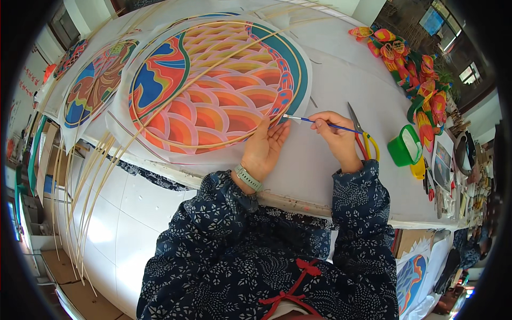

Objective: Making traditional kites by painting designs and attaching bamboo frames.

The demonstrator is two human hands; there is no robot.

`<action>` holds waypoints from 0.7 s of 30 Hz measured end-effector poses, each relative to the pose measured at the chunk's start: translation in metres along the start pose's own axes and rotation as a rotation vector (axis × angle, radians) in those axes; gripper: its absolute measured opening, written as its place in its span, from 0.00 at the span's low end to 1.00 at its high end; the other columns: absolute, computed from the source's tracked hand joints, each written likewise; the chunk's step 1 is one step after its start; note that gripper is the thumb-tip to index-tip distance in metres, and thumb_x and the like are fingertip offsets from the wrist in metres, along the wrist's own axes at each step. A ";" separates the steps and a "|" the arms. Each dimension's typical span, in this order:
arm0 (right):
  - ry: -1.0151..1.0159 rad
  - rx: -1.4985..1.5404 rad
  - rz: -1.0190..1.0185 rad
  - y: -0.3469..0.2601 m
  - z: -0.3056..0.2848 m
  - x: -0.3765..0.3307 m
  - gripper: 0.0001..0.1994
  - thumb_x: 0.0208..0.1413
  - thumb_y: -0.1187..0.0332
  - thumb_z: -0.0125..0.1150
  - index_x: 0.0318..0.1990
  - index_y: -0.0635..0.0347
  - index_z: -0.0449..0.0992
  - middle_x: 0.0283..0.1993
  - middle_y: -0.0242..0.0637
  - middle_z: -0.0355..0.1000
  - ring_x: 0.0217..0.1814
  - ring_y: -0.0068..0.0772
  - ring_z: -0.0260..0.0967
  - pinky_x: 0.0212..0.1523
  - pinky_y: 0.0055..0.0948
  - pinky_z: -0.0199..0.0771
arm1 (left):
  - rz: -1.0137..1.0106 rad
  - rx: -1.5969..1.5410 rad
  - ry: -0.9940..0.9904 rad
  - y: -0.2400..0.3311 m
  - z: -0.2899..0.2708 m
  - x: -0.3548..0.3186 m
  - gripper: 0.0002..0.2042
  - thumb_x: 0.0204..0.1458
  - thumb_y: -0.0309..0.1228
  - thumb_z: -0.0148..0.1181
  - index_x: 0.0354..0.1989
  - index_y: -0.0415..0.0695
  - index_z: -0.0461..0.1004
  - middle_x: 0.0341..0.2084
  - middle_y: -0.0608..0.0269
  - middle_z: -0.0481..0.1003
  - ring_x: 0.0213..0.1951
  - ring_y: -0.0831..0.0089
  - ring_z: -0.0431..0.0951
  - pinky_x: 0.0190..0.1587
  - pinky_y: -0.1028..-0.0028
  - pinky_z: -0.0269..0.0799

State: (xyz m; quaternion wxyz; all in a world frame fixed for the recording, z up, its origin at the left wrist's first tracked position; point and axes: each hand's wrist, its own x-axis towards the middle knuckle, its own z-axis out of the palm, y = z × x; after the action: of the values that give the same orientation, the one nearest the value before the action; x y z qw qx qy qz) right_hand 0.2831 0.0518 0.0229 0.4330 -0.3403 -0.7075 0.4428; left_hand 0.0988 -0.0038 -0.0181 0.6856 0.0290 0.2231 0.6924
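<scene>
My right hand (337,133) pinches a thin blue-handled paintbrush (349,129). Its pale tip meets the lower right edge of a round painted sheet (213,90) with orange and pink scales and a teal rim. Palm turned up, my left hand (261,149) lies at that same edge, fingers stretched out and thumb apart, beside the brush tip. A bamboo strip (298,64) curves along the sheet's border, and a long straight bamboo strip (205,76) crosses it diagonally. Whether the left fingers reach under the sheet, I cannot tell.
Scissors (364,136) with red and yellow handles lie right of my right hand, near a green tub (404,148) with white contents. Red and yellow flower-like pieces (410,69) are heaped at the far right. Several bamboo strips (90,197) overhang the table's left side, by another painted sheet (96,85).
</scene>
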 end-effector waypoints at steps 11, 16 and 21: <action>-0.042 -0.003 0.017 0.006 0.006 0.001 0.08 0.61 0.75 0.54 0.42 0.66 0.79 0.32 0.32 0.76 0.33 0.16 0.67 0.36 0.16 0.67 | 0.014 0.022 0.020 -0.001 -0.002 0.000 0.14 0.64 0.35 0.50 0.51 0.38 0.68 0.43 0.54 0.74 0.48 0.62 0.75 0.54 0.66 0.72; -0.020 -0.052 0.015 0.006 0.004 0.001 0.08 0.61 0.74 0.54 0.42 0.66 0.79 0.32 0.32 0.76 0.33 0.16 0.67 0.36 0.16 0.67 | 0.013 0.021 0.025 -0.001 -0.001 0.000 0.14 0.65 0.33 0.46 0.52 0.36 0.67 0.46 0.52 0.73 0.51 0.60 0.73 0.57 0.65 0.71; -0.025 -0.034 0.024 0.006 0.004 0.003 0.08 0.61 0.74 0.55 0.42 0.66 0.79 0.31 0.31 0.76 0.34 0.15 0.67 0.35 0.16 0.66 | 0.018 0.028 0.013 -0.002 -0.004 0.002 0.14 0.64 0.36 0.49 0.51 0.39 0.68 0.43 0.54 0.74 0.48 0.63 0.75 0.54 0.66 0.72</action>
State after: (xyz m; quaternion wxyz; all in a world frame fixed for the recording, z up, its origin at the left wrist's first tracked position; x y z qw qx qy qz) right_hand 0.2791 0.0549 0.0177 0.4128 -0.3507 -0.7161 0.4402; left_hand 0.0988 -0.0035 -0.0230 0.6774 0.0360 0.2372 0.6954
